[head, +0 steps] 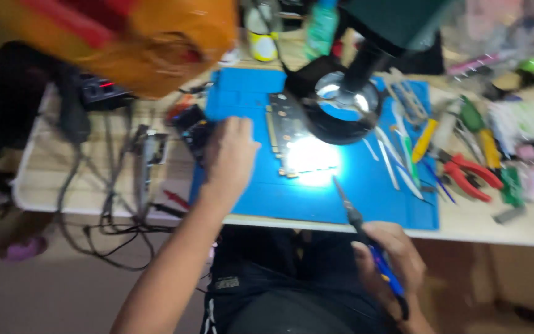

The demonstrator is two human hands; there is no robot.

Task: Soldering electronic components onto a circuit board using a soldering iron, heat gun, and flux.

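Your right hand [387,263] grips the soldering iron [366,241], tip near the lit circuit board [298,145] on the blue mat [366,198]. Your left hand [230,154] rests flat, unclenched, beside it. A slip could scorch the board.

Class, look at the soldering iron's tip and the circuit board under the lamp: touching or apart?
Apart. The head view shows the soldering iron, held in the right hand, with its tip over bare blue mat, short of the lit circuit board.

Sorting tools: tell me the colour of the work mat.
Blue work mat, best seen in the head view.
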